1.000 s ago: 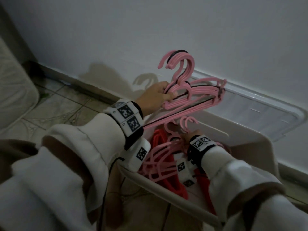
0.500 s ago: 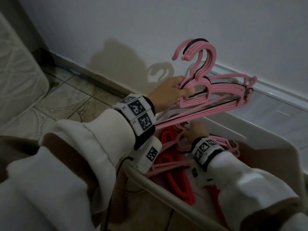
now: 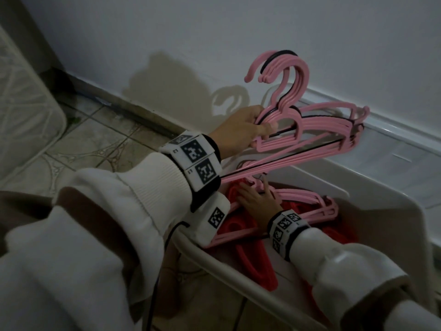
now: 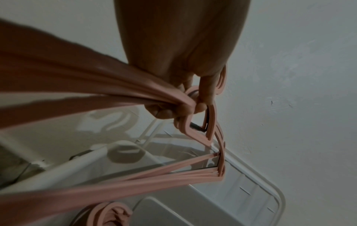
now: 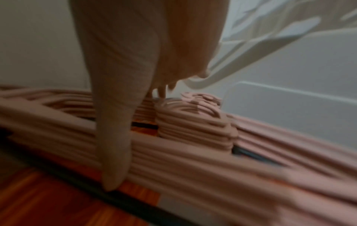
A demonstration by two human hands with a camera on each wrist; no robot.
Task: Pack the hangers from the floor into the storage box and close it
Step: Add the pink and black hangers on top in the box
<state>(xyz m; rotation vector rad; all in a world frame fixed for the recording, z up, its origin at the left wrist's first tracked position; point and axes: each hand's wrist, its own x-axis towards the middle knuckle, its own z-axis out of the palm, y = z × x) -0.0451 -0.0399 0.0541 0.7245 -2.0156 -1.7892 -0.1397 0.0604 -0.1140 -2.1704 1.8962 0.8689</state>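
Observation:
My left hand grips a bundle of pink hangers by the neck, holding it in the air above the white storage box; one black hanger sits among them. The left wrist view shows those fingers curled round the bundle. Down inside the box, my right hand lies flat with straight fingers on a stack of pink hangers that rests over red hangers. In the blurred right wrist view the thumb presses on that pink stack.
The box's clear lid leans open against the white wall behind it. Tiled floor stretches to the left, with a pale patterned object at the far left. A black cable hangs from my left wrist.
The left hand has lifted the pink bundle slightly up and to the right. The right hand has flattened onto the pink stack in the box.

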